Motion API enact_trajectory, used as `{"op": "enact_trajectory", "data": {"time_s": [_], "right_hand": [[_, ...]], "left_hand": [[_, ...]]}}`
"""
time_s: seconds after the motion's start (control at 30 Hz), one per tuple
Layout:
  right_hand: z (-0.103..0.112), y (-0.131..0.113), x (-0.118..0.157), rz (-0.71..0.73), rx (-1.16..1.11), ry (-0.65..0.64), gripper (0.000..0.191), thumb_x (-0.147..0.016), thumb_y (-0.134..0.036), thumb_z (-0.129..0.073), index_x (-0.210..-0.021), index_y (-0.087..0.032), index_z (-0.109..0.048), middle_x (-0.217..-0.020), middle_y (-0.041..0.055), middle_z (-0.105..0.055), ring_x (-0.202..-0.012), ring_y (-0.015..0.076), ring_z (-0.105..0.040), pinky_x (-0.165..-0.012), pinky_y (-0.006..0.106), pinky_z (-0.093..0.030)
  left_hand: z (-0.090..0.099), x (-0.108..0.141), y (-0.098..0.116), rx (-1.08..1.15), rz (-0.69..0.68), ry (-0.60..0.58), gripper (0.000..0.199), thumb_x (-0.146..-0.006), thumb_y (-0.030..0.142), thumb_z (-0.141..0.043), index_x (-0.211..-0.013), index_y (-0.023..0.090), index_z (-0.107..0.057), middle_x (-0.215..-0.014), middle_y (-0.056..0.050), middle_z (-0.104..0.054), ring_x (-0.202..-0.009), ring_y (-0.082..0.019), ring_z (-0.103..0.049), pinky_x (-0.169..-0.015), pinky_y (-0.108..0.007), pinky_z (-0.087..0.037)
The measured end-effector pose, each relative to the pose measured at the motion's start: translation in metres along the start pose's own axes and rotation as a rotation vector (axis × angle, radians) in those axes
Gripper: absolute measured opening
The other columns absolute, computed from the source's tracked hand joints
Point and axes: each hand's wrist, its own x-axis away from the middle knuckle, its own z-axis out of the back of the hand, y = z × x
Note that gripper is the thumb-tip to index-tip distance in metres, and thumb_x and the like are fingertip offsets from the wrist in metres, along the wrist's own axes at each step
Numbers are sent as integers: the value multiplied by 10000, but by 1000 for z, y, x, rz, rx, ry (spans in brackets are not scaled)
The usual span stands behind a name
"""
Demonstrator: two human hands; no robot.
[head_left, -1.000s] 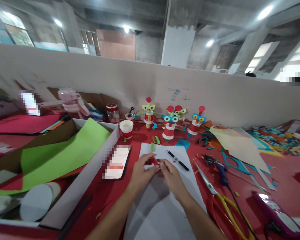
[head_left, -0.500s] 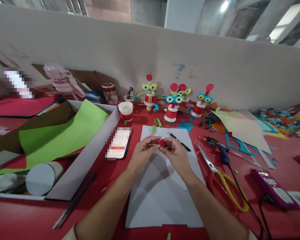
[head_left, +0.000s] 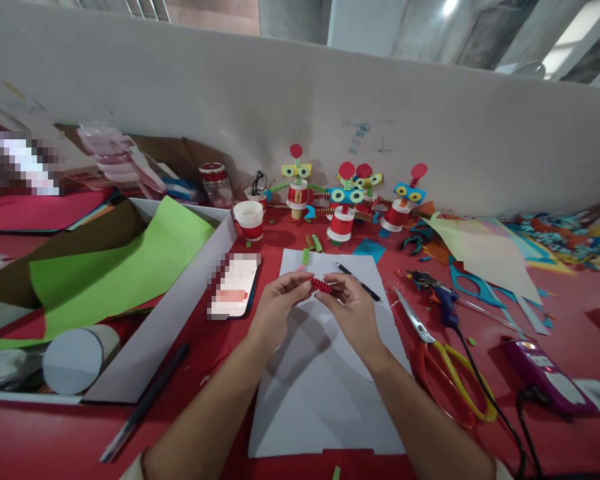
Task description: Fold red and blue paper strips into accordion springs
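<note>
Between my two hands, above a white sheet (head_left: pixel 325 400), a red folded paper spring (head_left: pixel 322 285) is stretched sideways. My left hand (head_left: pixel 280 300) pinches its left end with thumb and fingers. Its right end is gripped by my right hand (head_left: pixel 350 300). Just beyond my fingers lie green folded paper springs (head_left: pixel 317 244), one with a pinkish end at the sheet's top edge. A black pen (head_left: pixel 357 281) rests on the sheet beside my right hand.
Paper-cup robot figures (head_left: pixel 341 223) stand along the back with a white cup (head_left: pixel 250 220). Scissors (head_left: pixel 430 340), a blue glue gun (head_left: pixel 445 303) and a purple device (head_left: pixel 547 377) lie right. A phone (head_left: pixel 237 287) and a paper-filled box (head_left: pixel 170 320) are left.
The red paper spring has been drawn out longer. My left hand has shifted left, away from my right hand, both still holding it.
</note>
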Motion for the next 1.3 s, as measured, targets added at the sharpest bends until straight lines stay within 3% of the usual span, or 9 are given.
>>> {"op": "enact_trajectory", "data": {"time_s": [0.37,0.43,0.53,0.6,0.67,0.77,0.83,0.93,1.3], "right_hand": [[4,-2,-4,-203,-220,104,244,-691,-302,-724,-903,-193,-667,-789,1,-663,-718,137,-579,-712,291,-467],[7,0,-6,-203,-241,187,267,-696,-315,-717,-924,-189,-658,-768,-6,-641,-682,123,-551,-684,282,-453],[14,4,-12,-158,-284,366,322,-697,-324,-709,-980,-190,-633,-815,-4,-631,-685,117,-545,-690,285,-445],[19,8,-17,-141,-302,435,350,-693,-323,-707,-1003,-186,-624,-843,5,-639,-708,122,-557,-715,293,-443],[21,10,-20,-167,-276,408,342,-674,-308,-711,-980,-177,-632,-820,11,-654,-722,134,-570,-728,300,-441],[18,12,-19,-246,-197,260,305,-635,-280,-721,-912,-173,-651,-739,4,-659,-700,148,-579,-708,301,-446],[13,12,-16,-268,-158,141,289,-635,-284,-716,-897,-177,-658,-714,1,-657,-681,149,-580,-689,297,-452],[6,14,-12,-197,-132,27,293,-646,-277,-706,-921,-192,-651,-812,13,-672,-728,153,-601,-706,295,-472],[3,11,-4,98,86,-49,250,-744,-183,-650,-991,-216,-633,-938,35,-668,-813,161,-628,-777,314,-516]], "left_hand": [[-6,4,-1,-387,32,-80,171,-676,343,-702,-692,174,-694,-629,9,-587,-617,-112,-474,-602,-245,-349],[-4,3,0,-417,-25,8,194,-723,355,-641,-667,173,-670,-535,42,-466,-550,-98,-394,-544,-237,-296],[5,-2,9,-344,-181,295,185,-774,340,-567,-682,189,-619,-514,65,-343,-508,-94,-321,-512,-235,-263],[15,-7,17,-338,-332,520,183,-811,326,-511,-704,202,-593,-559,49,-416,-538,-109,-381,-538,-241,-308],[24,-11,24,-510,-464,597,117,-781,234,-538,-826,220,-646,-799,-2,-600,-756,-148,-523,-697,-272,-392],[28,-12,24,-753,-414,489,167,-680,196,-655,-838,227,-700,-972,-41,-668,-977,-225,-544,-864,-347,-398],[22,-10,19,-634,-226,241,147,-739,300,-630,-808,202,-715,-879,-55,-698,-893,-224,-585,-820,-347,-429],[9,-5,9,-358,-53,-1,255,-721,357,-672,-908,194,-730,-1057,-79,-697,-864,-186,-598,-795,-319,-447],[-4,1,0,-85,149,0,268,-617,334,-782,-771,168,-638,-679,3,-650,-650,-106,-588,-656,-239,-427]]}}
